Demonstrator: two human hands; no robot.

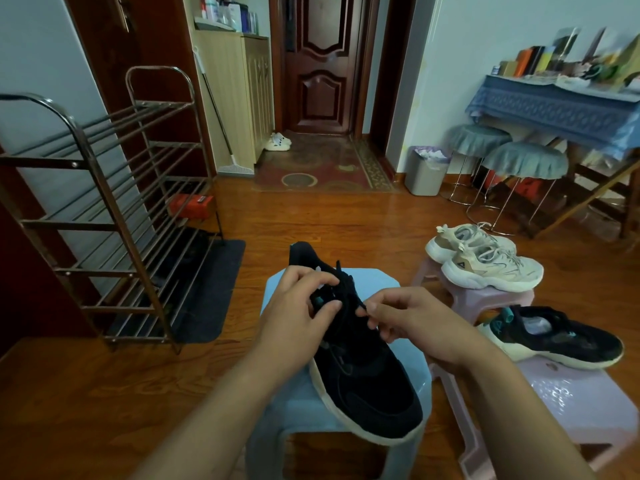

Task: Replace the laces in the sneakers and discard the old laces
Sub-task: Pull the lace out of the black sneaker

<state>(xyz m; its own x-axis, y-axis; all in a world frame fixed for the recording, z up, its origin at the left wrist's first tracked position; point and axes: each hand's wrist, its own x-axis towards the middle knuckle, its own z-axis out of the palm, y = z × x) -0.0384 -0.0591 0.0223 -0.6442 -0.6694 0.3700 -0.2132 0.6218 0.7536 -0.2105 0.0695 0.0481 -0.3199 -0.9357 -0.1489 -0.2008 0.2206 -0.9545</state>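
I see the black suede sneaker [363, 362] lying on the pale blue plastic stool [377, 282]; left hand [298, 306] grips its tongue, right hand [412, 323] pinches its black lace [360, 308].

Matt cloth sneaker [367, 372], glossy wood floor [104, 393]

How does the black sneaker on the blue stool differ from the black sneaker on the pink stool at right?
The black sneaker on the blue stool has both hands on it, the left hand and right hand working at its black lace; the black sneaker on the pink stool lies untouched. The first points toe toward the camera, the second toe to the right. No lace is visible in the second. Both have pale soles and teal accents.
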